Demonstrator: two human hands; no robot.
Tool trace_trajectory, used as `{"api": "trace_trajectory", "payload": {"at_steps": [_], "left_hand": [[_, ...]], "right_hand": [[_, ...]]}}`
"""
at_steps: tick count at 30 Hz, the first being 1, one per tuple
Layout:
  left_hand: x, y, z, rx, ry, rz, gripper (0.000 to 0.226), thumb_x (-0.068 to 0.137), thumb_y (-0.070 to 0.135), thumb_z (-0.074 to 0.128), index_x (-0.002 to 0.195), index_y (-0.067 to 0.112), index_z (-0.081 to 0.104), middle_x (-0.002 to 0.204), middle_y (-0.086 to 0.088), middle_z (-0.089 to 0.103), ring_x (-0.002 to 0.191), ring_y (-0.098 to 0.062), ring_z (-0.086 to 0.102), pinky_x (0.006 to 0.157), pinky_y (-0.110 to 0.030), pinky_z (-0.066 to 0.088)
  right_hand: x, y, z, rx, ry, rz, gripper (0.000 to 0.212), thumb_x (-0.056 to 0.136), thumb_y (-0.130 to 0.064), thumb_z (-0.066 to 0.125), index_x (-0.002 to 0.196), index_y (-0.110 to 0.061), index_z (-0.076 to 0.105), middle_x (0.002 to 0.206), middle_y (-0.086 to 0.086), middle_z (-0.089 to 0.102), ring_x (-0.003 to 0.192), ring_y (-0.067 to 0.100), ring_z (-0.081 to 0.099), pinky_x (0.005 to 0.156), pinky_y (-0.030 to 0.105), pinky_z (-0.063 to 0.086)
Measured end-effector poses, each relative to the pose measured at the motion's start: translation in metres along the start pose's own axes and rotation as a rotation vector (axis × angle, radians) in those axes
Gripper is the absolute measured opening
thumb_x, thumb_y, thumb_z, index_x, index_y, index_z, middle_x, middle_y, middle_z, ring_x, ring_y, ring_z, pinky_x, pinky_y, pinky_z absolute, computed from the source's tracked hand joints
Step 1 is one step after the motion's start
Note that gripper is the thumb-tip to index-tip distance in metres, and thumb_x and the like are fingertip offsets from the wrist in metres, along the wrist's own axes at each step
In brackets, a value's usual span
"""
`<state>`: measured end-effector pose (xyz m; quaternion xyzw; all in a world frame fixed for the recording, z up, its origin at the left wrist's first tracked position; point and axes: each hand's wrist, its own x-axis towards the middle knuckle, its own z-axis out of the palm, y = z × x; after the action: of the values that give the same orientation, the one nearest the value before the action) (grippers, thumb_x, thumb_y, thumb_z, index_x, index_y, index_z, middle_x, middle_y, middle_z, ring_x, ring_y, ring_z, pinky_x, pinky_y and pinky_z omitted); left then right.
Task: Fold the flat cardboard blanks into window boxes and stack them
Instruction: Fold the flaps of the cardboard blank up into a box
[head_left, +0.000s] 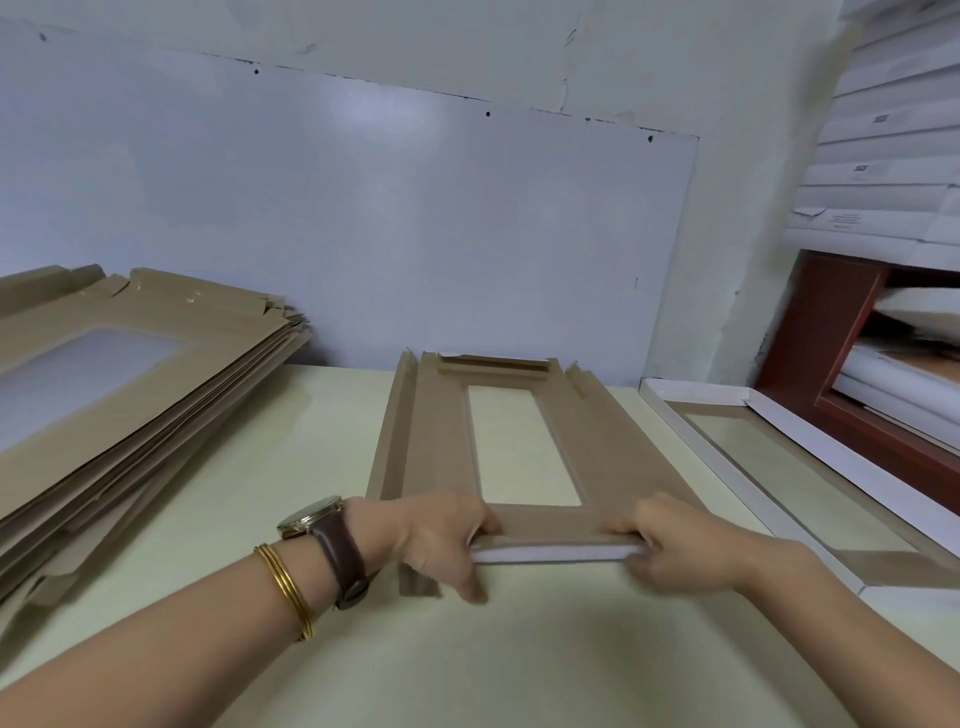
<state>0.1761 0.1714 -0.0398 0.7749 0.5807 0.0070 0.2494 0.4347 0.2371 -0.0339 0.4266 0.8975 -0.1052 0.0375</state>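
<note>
Small printed labels on the white boxes (883, 171) stacked at right are too blurred to read

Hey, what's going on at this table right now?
A person is folding a brown cardboard blank with a window cut-out on the table. The left hand and right hand both grip its near end flap, turned up with the white side showing. Its long side flaps are partly raised. A stack of flat blanks lies to the left, a folded box to the right.
</note>
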Motion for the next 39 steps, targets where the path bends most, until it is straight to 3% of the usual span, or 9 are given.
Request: {"api": "trace_trajectory", "payload": {"at_steps": [4, 6, 9, 12, 17, 23, 27, 34, 39], "left_hand": [[0.002, -0.005, -0.007, 0.023, 0.147, -0.015, 0.019, 0.085, 0.024, 0.065, 0.101, 0.014, 0.064, 0.095, -0.005, 0.067, 0.086, -0.021, 0.063, 0.074, -0.030, 0.051], [0.006, -0.009, -0.009, 0.016, 0.190, -0.004, 0.010, 0.085, 0.021, 0.063, 0.091, 0.013, 0.062, 0.085, -0.002, 0.064, 0.079, -0.018, 0.058, 0.063, -0.023, 0.045], [0.009, -0.014, -0.012, -0.008, 0.249, -0.014, 0.008, 0.087, 0.023, 0.064, 0.088, 0.020, 0.057, 0.078, 0.007, 0.056, 0.073, -0.012, 0.052, 0.055, -0.015, 0.036], [0.014, -0.020, -0.012, -0.047, 0.300, -0.059, 0.027, 0.086, 0.028, 0.067, 0.109, 0.018, 0.058, 0.098, 0.004, 0.059, 0.087, -0.015, 0.055, 0.070, -0.021, 0.041], [0.020, -0.029, -0.005, -0.008, 0.401, -0.090, 0.053, 0.084, 0.031, 0.067, 0.131, 0.018, 0.044, 0.125, -0.001, 0.054, 0.108, -0.020, 0.053, 0.085, -0.026, 0.043], [0.017, -0.018, 0.021, 0.383, 0.551, -0.007, 0.066, 0.084, 0.019, 0.051, 0.145, 0.016, 0.026, 0.145, -0.001, 0.028, 0.142, -0.020, 0.020, 0.117, -0.044, 0.011], [0.026, 0.002, 0.049, 0.475, 0.509, 0.038, 0.062, 0.096, 0.022, 0.035, 0.152, 0.008, 0.011, 0.160, -0.005, 0.011, 0.149, -0.021, -0.002, 0.118, -0.044, -0.010], [0.043, 0.007, 0.071, 0.319, 0.399, -0.016, 0.061, 0.103, 0.032, 0.018, 0.153, 0.006, -0.005, 0.162, -0.007, -0.008, 0.149, -0.019, -0.009, 0.119, -0.032, -0.009], [0.042, -0.005, 0.067, 0.317, 0.281, -0.053, 0.061, 0.104, 0.036, 0.014, 0.152, 0.009, -0.010, 0.161, -0.005, -0.012, 0.148, -0.016, -0.013, 0.119, -0.030, -0.010]], "right_hand": [[0.001, 0.001, -0.011, 0.016, 0.099, 0.001, 0.014, 0.079, -0.015, 0.057, 0.068, -0.024, 0.053, 0.066, -0.008, 0.052, 0.062, 0.006, 0.046, 0.056, 0.020, 0.035], [0.003, 0.007, -0.010, 0.080, 0.177, 0.027, 0.010, 0.076, -0.021, 0.063, 0.082, -0.029, 0.064, 0.080, -0.011, 0.064, 0.076, 0.005, 0.057, 0.068, 0.022, 0.048], [0.010, 0.019, -0.004, 0.198, 0.280, 0.112, 0.040, 0.074, -0.029, 0.072, 0.113, -0.033, 0.064, 0.101, -0.018, 0.062, 0.094, 0.002, 0.056, 0.078, 0.020, 0.045], [0.019, 0.025, 0.005, 0.288, 0.349, 0.139, 0.064, 0.073, -0.030, 0.077, 0.133, -0.031, 0.053, 0.105, -0.017, 0.054, 0.095, -0.002, 0.052, 0.076, 0.012, 0.038], [0.030, 0.021, 0.019, 0.255, 0.382, 0.129, 0.073, 0.080, -0.027, 0.070, 0.145, -0.030, 0.036, 0.117, -0.011, 0.041, 0.111, 0.008, 0.045, 0.088, 0.021, 0.034], [0.033, 0.002, 0.040, 0.116, 0.338, 0.126, 0.057, 0.096, -0.030, 0.047, 0.149, -0.029, 0.025, 0.145, -0.007, 0.025, 0.141, 0.020, 0.021, 0.108, 0.033, 0.024], [0.040, -0.024, 0.057, -0.048, 0.303, 0.147, 0.056, 0.103, -0.037, 0.023, 0.156, -0.027, 0.005, 0.163, -0.008, -0.003, 0.148, 0.015, -0.016, 0.118, 0.042, -0.008], [0.053, -0.053, 0.075, -0.005, 0.260, 0.037, 0.057, 0.105, -0.029, 0.021, 0.155, -0.010, 0.001, 0.163, 0.001, -0.006, 0.148, 0.011, -0.014, 0.120, 0.028, -0.010], [0.056, -0.059, 0.080, 0.030, 0.138, 0.045, 0.061, 0.104, -0.043, 0.014, 0.155, -0.012, -0.001, 0.163, -0.002, -0.008, 0.148, 0.007, -0.014, 0.119, 0.027, -0.011]]}}
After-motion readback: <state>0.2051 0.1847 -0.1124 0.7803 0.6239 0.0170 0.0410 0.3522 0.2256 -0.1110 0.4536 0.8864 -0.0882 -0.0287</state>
